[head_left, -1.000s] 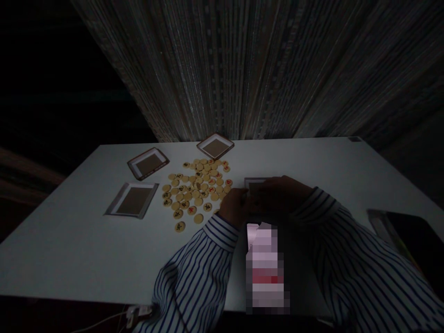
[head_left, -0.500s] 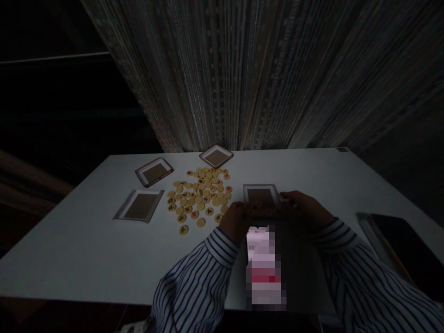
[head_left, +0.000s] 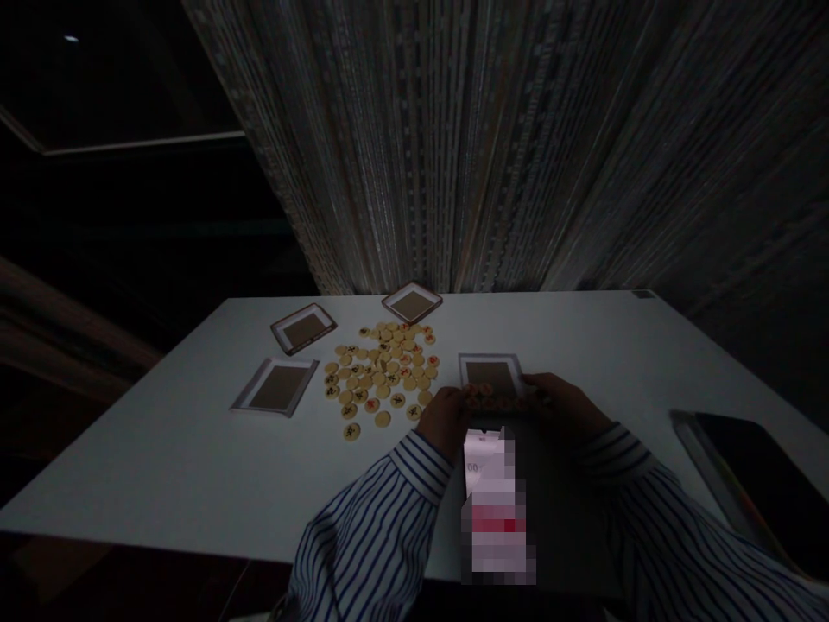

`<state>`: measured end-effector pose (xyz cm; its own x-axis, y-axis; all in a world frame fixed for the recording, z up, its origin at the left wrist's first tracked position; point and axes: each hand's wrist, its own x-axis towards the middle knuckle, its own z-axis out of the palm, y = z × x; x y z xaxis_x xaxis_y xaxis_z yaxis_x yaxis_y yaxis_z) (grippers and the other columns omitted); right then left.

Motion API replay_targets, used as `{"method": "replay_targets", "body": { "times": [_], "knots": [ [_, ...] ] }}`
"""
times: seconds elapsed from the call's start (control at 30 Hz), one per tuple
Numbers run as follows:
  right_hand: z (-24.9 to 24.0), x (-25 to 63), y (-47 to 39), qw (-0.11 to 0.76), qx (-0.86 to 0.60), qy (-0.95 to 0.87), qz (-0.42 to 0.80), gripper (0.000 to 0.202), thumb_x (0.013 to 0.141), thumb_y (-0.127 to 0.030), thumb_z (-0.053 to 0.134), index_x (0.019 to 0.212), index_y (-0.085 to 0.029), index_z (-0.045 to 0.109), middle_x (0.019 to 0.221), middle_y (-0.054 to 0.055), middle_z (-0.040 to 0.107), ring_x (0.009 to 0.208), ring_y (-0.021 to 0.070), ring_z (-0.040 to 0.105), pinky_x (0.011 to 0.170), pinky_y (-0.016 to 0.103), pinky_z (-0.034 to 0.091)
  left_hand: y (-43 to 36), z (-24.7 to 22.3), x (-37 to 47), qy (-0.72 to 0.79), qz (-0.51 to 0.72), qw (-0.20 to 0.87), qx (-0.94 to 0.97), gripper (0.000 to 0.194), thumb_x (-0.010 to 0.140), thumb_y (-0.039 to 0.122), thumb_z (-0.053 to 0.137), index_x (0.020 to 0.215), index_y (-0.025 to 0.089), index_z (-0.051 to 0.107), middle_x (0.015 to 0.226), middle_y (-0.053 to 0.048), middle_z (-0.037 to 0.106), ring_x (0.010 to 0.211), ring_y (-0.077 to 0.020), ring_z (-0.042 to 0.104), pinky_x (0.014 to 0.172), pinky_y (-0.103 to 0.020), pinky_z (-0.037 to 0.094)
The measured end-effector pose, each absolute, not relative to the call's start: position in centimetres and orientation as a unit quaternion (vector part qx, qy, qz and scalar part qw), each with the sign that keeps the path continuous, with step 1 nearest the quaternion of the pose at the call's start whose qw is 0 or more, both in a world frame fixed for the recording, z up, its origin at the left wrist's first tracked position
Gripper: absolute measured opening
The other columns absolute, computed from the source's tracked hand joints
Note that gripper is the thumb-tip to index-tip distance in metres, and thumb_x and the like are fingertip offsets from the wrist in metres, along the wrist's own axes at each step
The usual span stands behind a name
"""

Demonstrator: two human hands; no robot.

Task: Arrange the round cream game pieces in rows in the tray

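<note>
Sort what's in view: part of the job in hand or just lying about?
Seemingly in the job:
tray between left hand and right hand
discs in that tray
loose discs
probably front-left tray, rear-left tray, rear-middle tray

Apparently just lying about:
lit phone
dark flat item at right
small item at far right

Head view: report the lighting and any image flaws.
Head view: dim overall, far left nearly black; head view: phone screen the brightest spot, largely masked by coarse pixel blocks; head view: right hand and the near end of the nearest tray sunk in shadow.
</note>
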<state>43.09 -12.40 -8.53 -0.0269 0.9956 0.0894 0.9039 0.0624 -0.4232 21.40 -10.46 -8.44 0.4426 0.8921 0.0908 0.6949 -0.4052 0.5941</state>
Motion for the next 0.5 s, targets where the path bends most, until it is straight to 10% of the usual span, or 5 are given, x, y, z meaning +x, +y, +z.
{"method": "replay_targets", "body": {
  "times": [0.5],
  "knots": [
    [-8.3, 43.8, -12.3, 0.211, -0.661, -0.717, 0.065, 0.033, 0.074, -0.024, 0.046, 0.103, -0.016, 0.061, 0.100, 0.011, 0.066, 0.079, 0.0194, 0.063, 0.071, 0.034, 0.052, -11.3, -8.3, 19.7, 0.483, 0.257, 0.240, 0.802, 0.031, 0.075, 0.006, 0.048, 0.102, 0.015, 0.060, 0.100, -0.008, 0.062, 0.091, -0.0168, 0.058, 0.084, -0.032, 0.049]
  ]
}}
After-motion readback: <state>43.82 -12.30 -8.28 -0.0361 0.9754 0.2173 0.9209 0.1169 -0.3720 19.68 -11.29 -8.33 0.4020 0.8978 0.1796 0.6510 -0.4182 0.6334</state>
